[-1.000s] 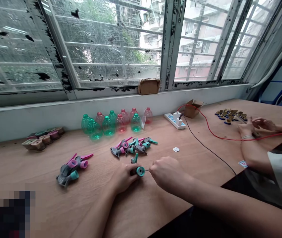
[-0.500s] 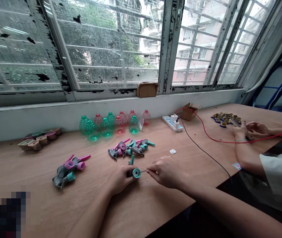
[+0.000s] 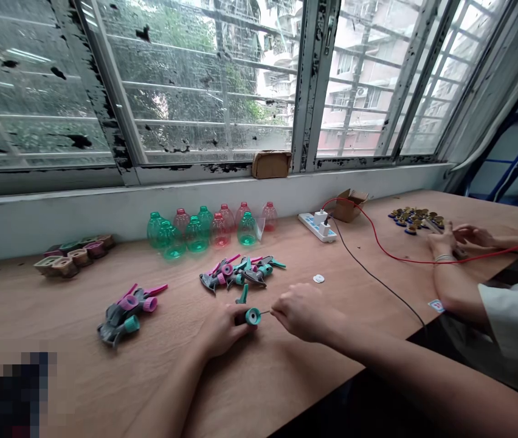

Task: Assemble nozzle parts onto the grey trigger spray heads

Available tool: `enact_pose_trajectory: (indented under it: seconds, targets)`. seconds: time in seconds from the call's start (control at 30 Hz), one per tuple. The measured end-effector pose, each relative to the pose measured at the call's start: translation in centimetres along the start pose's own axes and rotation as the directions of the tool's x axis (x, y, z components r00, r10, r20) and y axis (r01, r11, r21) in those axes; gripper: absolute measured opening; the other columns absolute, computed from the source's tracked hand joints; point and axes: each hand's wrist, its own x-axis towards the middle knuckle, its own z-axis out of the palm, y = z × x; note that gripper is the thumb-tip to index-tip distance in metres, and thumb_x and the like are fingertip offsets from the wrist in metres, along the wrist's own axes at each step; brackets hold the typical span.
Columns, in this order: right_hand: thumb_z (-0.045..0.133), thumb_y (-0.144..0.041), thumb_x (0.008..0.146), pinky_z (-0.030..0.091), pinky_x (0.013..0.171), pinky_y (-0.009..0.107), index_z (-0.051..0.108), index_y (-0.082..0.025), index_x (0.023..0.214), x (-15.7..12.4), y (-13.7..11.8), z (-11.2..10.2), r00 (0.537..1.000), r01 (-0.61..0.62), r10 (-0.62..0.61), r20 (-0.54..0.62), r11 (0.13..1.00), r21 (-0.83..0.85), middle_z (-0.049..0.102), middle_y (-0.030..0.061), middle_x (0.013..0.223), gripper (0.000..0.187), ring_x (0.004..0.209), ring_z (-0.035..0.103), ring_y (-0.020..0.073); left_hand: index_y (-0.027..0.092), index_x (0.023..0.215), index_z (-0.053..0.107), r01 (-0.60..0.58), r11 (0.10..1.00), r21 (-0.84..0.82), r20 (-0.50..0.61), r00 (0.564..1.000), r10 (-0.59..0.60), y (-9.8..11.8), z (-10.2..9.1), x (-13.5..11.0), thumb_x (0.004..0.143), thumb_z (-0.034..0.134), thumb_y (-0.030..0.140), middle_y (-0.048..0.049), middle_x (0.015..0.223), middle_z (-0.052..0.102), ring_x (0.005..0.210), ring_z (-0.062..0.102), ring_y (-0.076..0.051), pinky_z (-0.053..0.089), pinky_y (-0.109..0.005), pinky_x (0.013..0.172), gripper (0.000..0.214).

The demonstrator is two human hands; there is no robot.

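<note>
The left hand (image 3: 219, 330) had its fingers clamped round a teal-and-grey spray head (image 3: 252, 316), while the right hand (image 3: 302, 313) pinched a thin rod (image 3: 265, 312) between its fingertips, pointing at the teal end (contact too small to tell). Just beyond the left fingers lay a heap of similar heads (image 3: 241, 275), a white disc (image 3: 318, 278) past the right knuckles; farther off stood green and red bottles (image 3: 219, 231), with another cluster (image 3: 124, 312) out to the left.
</note>
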Motion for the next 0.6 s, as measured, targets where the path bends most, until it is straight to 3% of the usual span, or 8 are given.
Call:
enact_pose_trajectory:
  seconds: [0.27, 0.6]
  targets:
    - [0.044, -0.041, 0.093, 0.027, 0.058, 0.027, 0.072, -0.021, 0.073, 0.4, 2.5, 1.5, 0.994, 0.084, -0.078, -0.075, 0.993, 0.079, 0.07, 0.0058, 0.073, 0.04, 0.068, 0.059, 0.0165, 0.016, 0.075, 0.062, -0.009, 0.999, -0.046, 0.033, 0.999, 0.01, -0.2, 0.0, 0.0, 0.079, 0.053, 0.028, 0.0027, 0.064, 0.051, 0.06, 0.043, -0.011, 0.029, -0.021, 0.056, 0.015]
    - [0.041, -0.025, 0.092, 0.034, 0.056, 0.025, 0.073, -0.02, 0.081, -0.7, -0.2, 0.6, 0.997, 0.011, -0.012, -0.081, 1.0, -0.018, 0.071, 0.0096, 0.079, 0.034, 0.067, 0.064, 0.0193, 0.015, 0.069, 0.059, -0.017, 0.999, -0.044, 0.009, 1.0, 0.018, -0.3, 0.3, 0.2, 0.079, 0.053, 0.026, 0.0026, 0.063, 0.05, 0.061, 0.041, -0.011, 0.03, -0.021, 0.057, 0.016]
